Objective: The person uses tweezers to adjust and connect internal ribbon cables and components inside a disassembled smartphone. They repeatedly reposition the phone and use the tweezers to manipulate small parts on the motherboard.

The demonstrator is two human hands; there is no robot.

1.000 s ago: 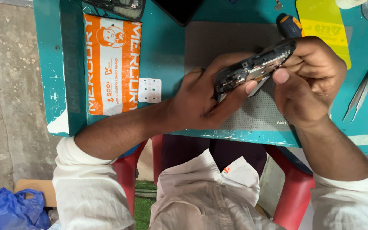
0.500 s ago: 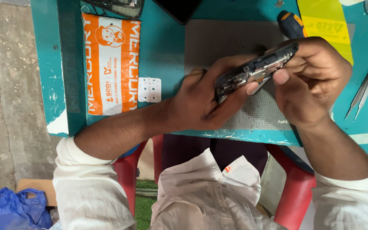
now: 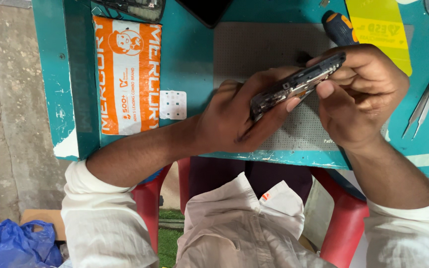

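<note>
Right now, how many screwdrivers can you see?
1: the screwdriver lies on the table just above the right hand. Others may be hidden.

Both hands meet over the middle, fingers curled shut in a shared grip.

The left hand reaches in from the lower left, forearm bare to a rolled white sleeve, its thumb stretched up towards the right hand. The right hand comes in from the lower right, wrist bent, fingers folded inward and thumb pressing towards the left. The two hands touch at the fingertips.
</note>
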